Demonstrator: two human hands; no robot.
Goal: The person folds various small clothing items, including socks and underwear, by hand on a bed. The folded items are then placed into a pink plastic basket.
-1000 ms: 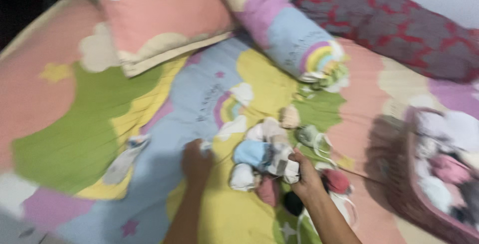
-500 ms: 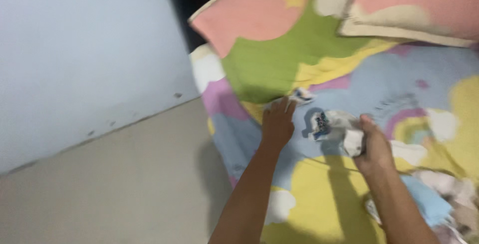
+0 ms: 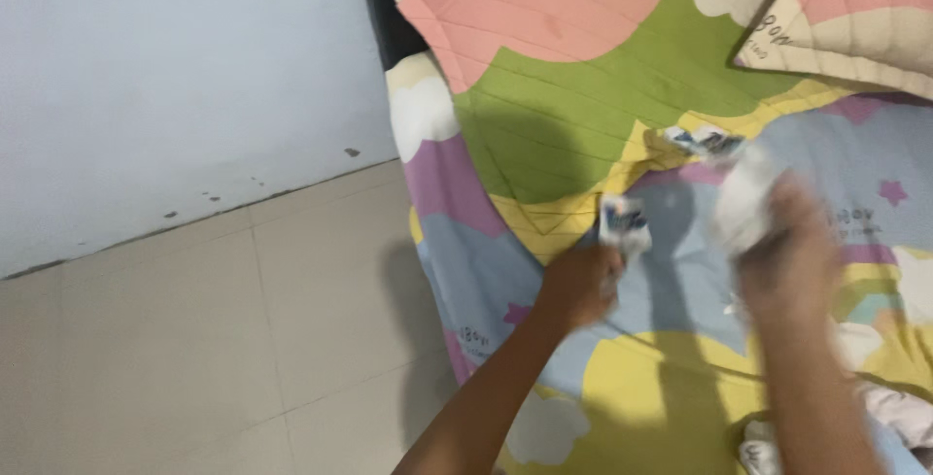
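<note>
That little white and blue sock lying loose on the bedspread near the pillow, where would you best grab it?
The small sock lies flat and apart from both hands, beyond the left hand and the blurred right hand. I would probably pinch it from above at its nearer edge, since it lies flat on the quilted bedspread with nothing on top of it. Its exact shape is too blurred to tell.

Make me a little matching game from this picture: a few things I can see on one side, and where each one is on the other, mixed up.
Things:
1. small white and blue sock
2. white cloth bundle
3. pillow
4. tiled floor

Places:
A. lower left, beside the bed
B. in the right hand, blurred
C. top right corner, on the quilt
D. pinched at the left hand

Pairs: 1-D, 2-B, 3-C, 4-A
</note>
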